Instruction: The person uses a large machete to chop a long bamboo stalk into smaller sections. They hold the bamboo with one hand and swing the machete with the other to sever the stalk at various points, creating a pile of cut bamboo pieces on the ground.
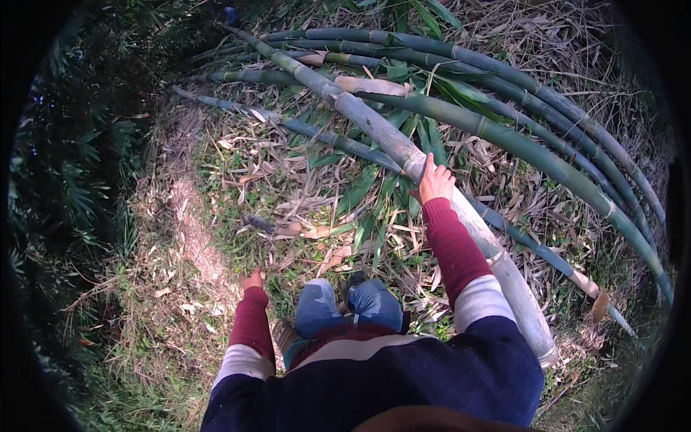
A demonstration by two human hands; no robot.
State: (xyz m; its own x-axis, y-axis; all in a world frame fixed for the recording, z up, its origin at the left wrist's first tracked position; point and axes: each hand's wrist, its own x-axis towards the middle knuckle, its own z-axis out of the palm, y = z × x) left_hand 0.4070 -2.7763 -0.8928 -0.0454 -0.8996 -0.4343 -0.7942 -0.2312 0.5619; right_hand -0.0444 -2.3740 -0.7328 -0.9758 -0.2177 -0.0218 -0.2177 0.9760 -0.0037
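Observation:
A thick, pale grey-green bamboo pole runs slantwise from the far left to the near right, across other stems. My right hand grips it about midway, fingers over its top and thumb on the near side. The pole's cut near end lies beside my right shoulder. My left hand hangs low at my left side, above the grass and apart from the bamboo. It holds nothing that I can see, and its fingers look loosely apart.
Several long green bamboo stems curve across the far and right side. A thinner bamboo stem lies beneath the pole. Dry leaves and husks cover the ground, with a short dark piece among them. Dense dark foliage borders the left.

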